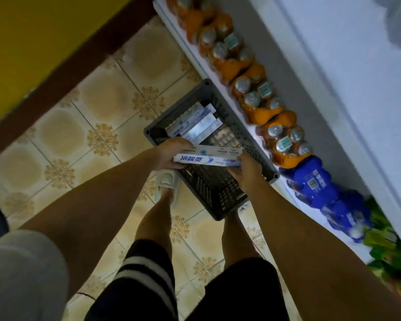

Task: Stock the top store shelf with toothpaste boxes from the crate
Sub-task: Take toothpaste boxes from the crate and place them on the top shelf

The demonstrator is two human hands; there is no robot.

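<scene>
A dark grey plastic crate (220, 198) sits on the tiled floor beside the shelving. Several white and blue toothpaste boxes (195, 122) lie in its far end. Over the crate I hold two toothpaste boxes (208, 156) stacked lengthwise. My left hand (169, 154) grips their left end, and my right hand (247, 169) grips their right end. The near half of the crate shows its bare mesh bottom.
A low white shelf (252, 133) runs along the right, holding shrink-wrapped packs of orange drink cans (248, 89), blue packs (320, 186) and green packs (384, 246). A white shelf surface (357, 77) stands above it. My legs and slippered feet stand at the crate's near end. A yellow wall (33, 42) is at left.
</scene>
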